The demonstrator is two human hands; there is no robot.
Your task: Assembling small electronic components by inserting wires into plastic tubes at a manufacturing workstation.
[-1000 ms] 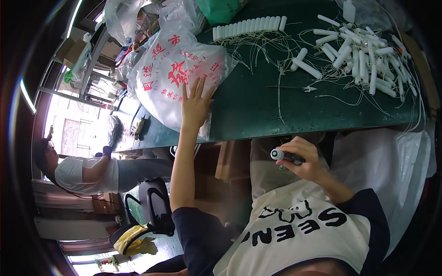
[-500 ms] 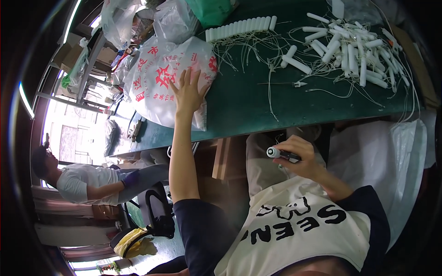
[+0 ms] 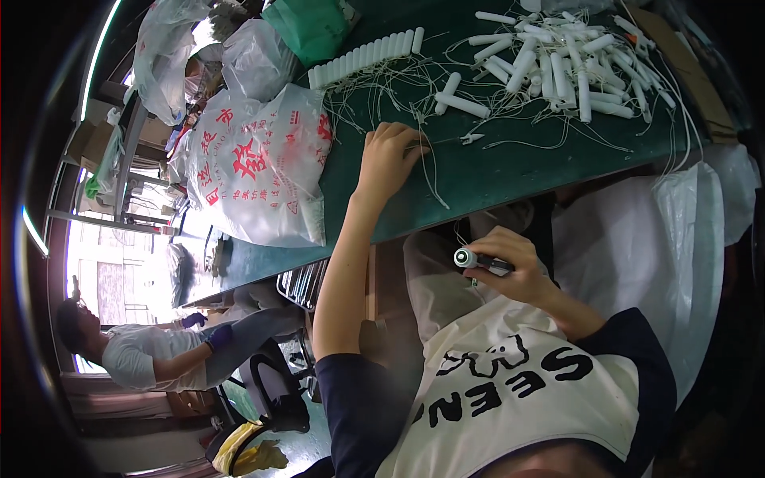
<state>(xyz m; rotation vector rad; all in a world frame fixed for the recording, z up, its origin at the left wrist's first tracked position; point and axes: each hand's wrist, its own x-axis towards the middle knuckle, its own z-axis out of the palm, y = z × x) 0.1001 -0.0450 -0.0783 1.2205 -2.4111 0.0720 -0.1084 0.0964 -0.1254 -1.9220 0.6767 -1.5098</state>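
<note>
My left hand (image 3: pixel 390 159) rests low over the green table with its fingers bent and the tips closed at one end of a thin rod (image 3: pixel 442 143). The rod's other end lies by a small white connector (image 3: pixel 472 139). A white wire hangs down beside my fingertips. Over my lap, my right hand (image 3: pixel 510 263) is wrapped round a short black-and-white pen-shaped tool (image 3: pixel 480 260), its round white end pointing left. Beyond the rod lie two loose white tubes (image 3: pixel 462 105) with thin wires.
A row of white tubes (image 3: pixel 366 57) and a tangled heap of them (image 3: pixel 566 64) occupy the table's far side. To the left bulges a plastic bag (image 3: pixel 255 175) with red print, below a green bag (image 3: pixel 311 28). A person in purple gloves (image 3: pixel 151 350) is further left.
My left hand has left the printed bag and moved right to the thin rod, its spread fingers now bent in. My right hand keeps its hold on the tool. The view has shifted.
</note>
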